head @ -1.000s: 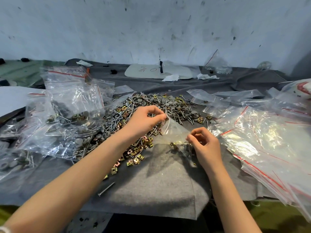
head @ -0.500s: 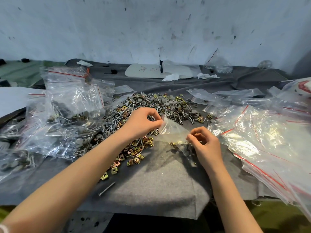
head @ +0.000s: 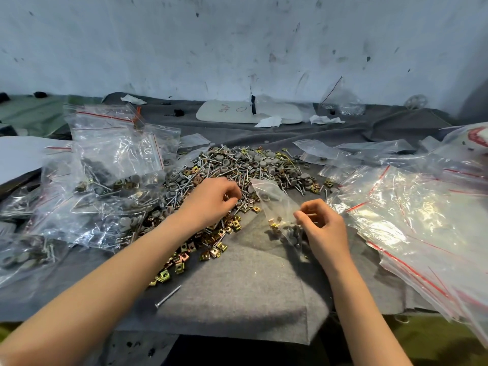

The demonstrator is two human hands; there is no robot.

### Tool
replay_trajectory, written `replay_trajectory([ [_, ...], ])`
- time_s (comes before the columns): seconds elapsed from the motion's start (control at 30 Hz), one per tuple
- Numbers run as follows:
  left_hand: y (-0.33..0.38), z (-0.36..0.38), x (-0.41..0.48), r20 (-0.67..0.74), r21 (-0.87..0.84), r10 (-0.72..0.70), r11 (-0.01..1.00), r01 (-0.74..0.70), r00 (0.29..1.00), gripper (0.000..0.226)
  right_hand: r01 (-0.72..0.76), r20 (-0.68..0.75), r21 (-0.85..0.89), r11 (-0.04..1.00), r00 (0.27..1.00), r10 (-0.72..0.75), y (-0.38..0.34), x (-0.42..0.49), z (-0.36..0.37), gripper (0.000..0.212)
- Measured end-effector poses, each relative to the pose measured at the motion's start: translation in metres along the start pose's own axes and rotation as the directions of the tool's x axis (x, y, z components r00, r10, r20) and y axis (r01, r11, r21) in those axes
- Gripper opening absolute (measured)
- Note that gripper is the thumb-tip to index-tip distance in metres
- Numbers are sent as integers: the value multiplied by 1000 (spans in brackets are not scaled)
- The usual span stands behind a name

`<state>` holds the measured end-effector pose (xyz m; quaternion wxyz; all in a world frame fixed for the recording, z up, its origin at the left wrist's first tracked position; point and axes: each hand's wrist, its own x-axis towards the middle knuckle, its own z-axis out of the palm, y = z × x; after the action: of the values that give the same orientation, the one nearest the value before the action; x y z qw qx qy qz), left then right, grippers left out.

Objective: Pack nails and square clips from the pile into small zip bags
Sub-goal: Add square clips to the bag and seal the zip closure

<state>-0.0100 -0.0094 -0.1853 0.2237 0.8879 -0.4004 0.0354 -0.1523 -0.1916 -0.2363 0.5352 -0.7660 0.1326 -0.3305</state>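
Note:
A pile of nails, grey caps and gold square clips (head: 237, 170) lies on the grey cloth (head: 237, 291). My right hand (head: 323, 228) pinches the rim of a small clear zip bag (head: 274, 202), which holds a few clips and grey pieces at its bottom. My left hand (head: 211, 202) is over the pile just left of the bag, fingers curled down among the nails; whether it holds any I cannot tell. Loose square clips (head: 211, 249) trail toward me, and a single nail (head: 167, 297) lies apart.
Filled zip bags (head: 105, 180) are heaped at the left. Empty red-striped zip bags (head: 409, 220) spread over the right side. A white board (head: 248, 112) and paper scraps lie at the back by the wall. The cloth's front edge hangs near me.
My left hand has let go of the bag's top corner and moved left and down onto the pile. The bag now stands held by the right hand alone.

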Motion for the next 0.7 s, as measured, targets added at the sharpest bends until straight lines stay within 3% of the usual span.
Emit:
replay_trajectory([
  [0.1,-1,13,-1,-3,150,44,988,-43,999,21,0,9,-3,1000,1000,0,1,0,0,21],
  [0.27,15,34,12,69,329,287,897,-294,955,33,-4,18,-2,1000,1000,4,2,1,0,19],
  [0.53,16,46,20,89,342,238,905,-254,967,30,-15,26,-3,1000,1000,15,3,2,-1,23],
  [0.6,12,43,19,52,259,213,941,-219,976,29,-31,35,6,1000,999,30,3,1,-1,21],
  [0.7,14,24,21,-139,-203,21,978,-49,990,19,-56,39,10,998,998,56,2,0,0,20],
])
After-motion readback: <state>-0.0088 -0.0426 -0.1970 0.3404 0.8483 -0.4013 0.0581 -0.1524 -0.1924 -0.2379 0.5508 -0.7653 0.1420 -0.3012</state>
